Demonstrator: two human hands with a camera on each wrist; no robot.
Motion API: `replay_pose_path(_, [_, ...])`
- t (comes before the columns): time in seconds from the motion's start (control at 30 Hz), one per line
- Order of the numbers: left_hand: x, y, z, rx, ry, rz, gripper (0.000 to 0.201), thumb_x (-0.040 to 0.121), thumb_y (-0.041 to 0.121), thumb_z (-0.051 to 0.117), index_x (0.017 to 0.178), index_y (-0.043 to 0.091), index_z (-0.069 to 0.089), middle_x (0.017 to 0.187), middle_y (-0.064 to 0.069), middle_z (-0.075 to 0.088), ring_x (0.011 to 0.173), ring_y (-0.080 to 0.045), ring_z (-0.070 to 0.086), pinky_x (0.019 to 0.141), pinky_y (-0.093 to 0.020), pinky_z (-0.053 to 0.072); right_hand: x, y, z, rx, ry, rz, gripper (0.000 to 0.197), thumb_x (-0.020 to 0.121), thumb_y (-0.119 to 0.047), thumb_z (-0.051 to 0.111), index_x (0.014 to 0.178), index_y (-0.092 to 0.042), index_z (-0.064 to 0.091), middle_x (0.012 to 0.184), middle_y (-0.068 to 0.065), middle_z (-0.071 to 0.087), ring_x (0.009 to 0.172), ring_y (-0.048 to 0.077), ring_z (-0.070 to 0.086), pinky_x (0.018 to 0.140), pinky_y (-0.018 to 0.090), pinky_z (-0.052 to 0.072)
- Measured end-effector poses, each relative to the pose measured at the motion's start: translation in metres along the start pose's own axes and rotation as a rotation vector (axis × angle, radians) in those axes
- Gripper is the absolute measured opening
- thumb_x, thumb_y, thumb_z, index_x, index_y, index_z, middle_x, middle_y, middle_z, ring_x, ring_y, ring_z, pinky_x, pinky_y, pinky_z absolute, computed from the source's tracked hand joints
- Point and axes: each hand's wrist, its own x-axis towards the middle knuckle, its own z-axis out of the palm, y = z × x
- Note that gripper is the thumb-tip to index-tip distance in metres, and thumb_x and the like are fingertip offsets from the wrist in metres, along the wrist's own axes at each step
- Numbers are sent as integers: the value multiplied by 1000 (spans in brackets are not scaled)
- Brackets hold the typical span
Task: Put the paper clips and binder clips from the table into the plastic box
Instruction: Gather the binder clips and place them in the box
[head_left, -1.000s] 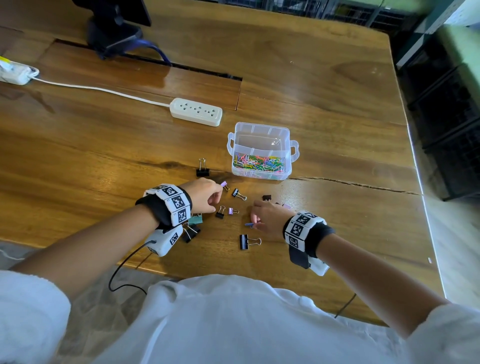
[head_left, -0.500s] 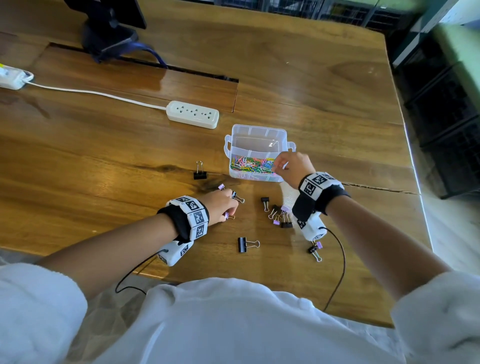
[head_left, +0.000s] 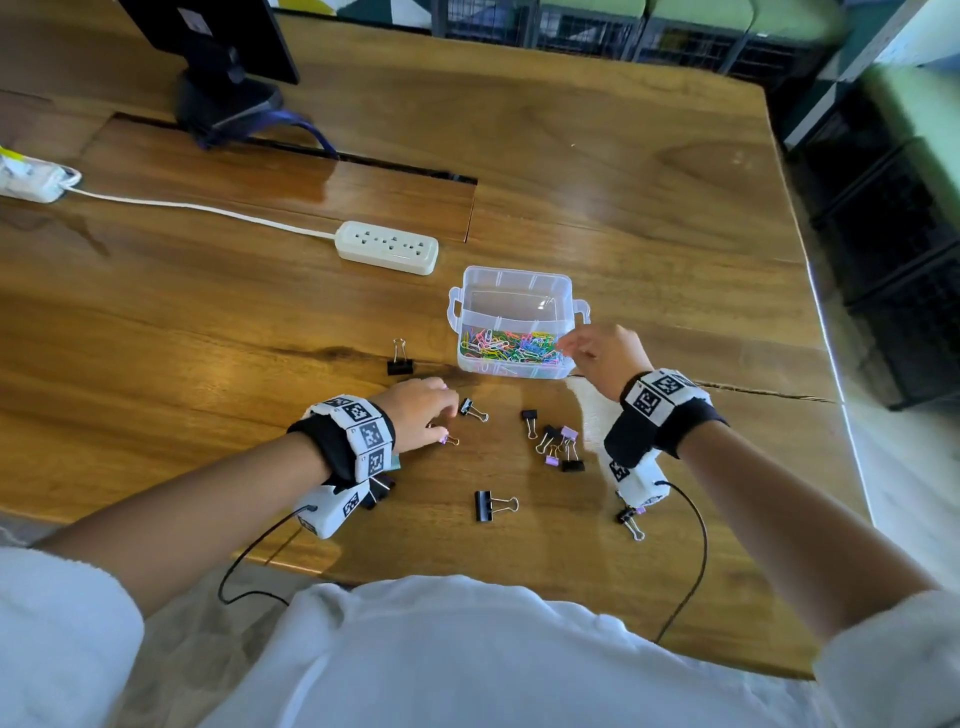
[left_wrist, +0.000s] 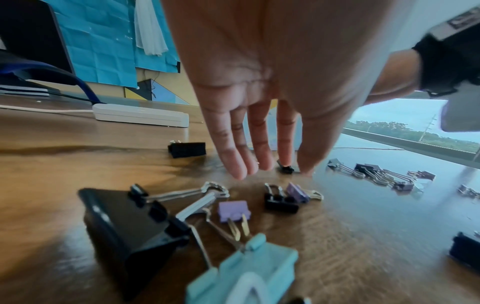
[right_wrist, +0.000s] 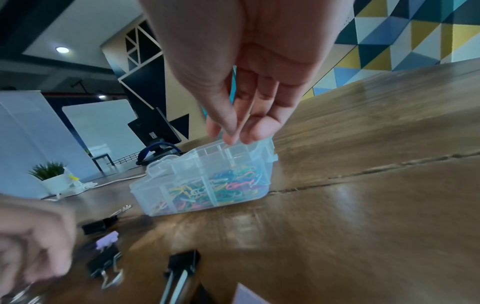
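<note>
A clear plastic box (head_left: 511, 291) holds coloured paper clips (head_left: 511, 347) in its near compartment. My right hand (head_left: 569, 345) hovers over the box's near right corner (right_wrist: 267, 156); its fingers (right_wrist: 255, 131) hang loosely together with nothing seen between them. My left hand (head_left: 447, 415) reaches down with straight fingers (left_wrist: 237, 164) onto the table beside a small black binder clip (head_left: 472, 410), and a purple one (head_left: 449, 440) lies close by. More binder clips (head_left: 558, 447) lie in a cluster between my hands. A big black clip (left_wrist: 130, 226) and a teal one (left_wrist: 246, 273) sit under my left wrist.
Other black binder clips lie left of the box (head_left: 400, 364), near me (head_left: 485, 505) and under my right wrist (head_left: 631, 522). A white power strip (head_left: 387, 247) with its cord lies behind the box. A monitor stand (head_left: 223, 98) is at the far left. The table's edge (head_left: 831, 364) runs on the right.
My right hand went from the table up to the box and now hangs over it with loosened fingers. My left hand has shifted slightly forward among the small clips.
</note>
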Motion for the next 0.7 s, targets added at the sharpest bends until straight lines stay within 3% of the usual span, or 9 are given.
replay_pose_path(0.07, [-3,-6,-1,4,25,-29,24,91,25,54,113,16,55,97,4,43,87,-13,47,77,-26,41,-17,9,-5,-26,-23,20,24,88,-5,50,98,-14,71,94,-2,69,84,12,61,79,20,47])
replay_pose_path(0.17, [-9,-16,-2,3,76,-78,25,90,29,55,113,19,55,100,5,46,89,-12,50,79,-28,47,-41,32,-7,-72,-57,38,19,87,-7,54,92,-17,70,97,-4,68,75,11,57,63,14,42])
replay_pose_path(0.27, [-17,-28,-4,11,98,-140,28,90,32,55,115,19,54,111,0,51,97,-16,56,82,-32,51,-63,57,-9,-103,-132,104,15,84,-13,61,95,-20,67,103,-1,68,77,14,59,70,22,46])
replay_pose_path(0.33, [-24,-34,-4,26,88,-196,33,90,37,55,118,20,52,115,-1,50,100,-17,56,82,-31,51,-76,72,-11,-144,-205,177,26,80,-18,67,105,-23,62,106,-1,64,81,14,57,76,26,45])
replay_pose_path(0.47, [-36,-41,-1,29,17,-320,52,86,55,52,126,22,44,123,-1,47,106,-18,55,82,-33,51,-100,86,-11,-185,-325,247,66,61,-34,82,119,-30,51,110,-2,52,90,15,52,85,28,44])
replay_pose_path(0.6, [-50,-38,9,-13,-22,-401,67,81,69,46,129,23,37,129,-2,43,104,-19,55,74,-29,48,-118,81,-2,-172,-370,237,84,53,-28,86,126,-30,43,112,0,40,88,16,50,70,17,40])
replay_pose_path(0.7, [-58,-33,17,-30,4,-422,77,76,75,45,133,24,33,129,-4,38,103,-20,52,73,-29,47,-123,75,9,-138,-365,225,86,55,-21,87,127,-28,40,113,1,37,87,16,50,67,17,41])
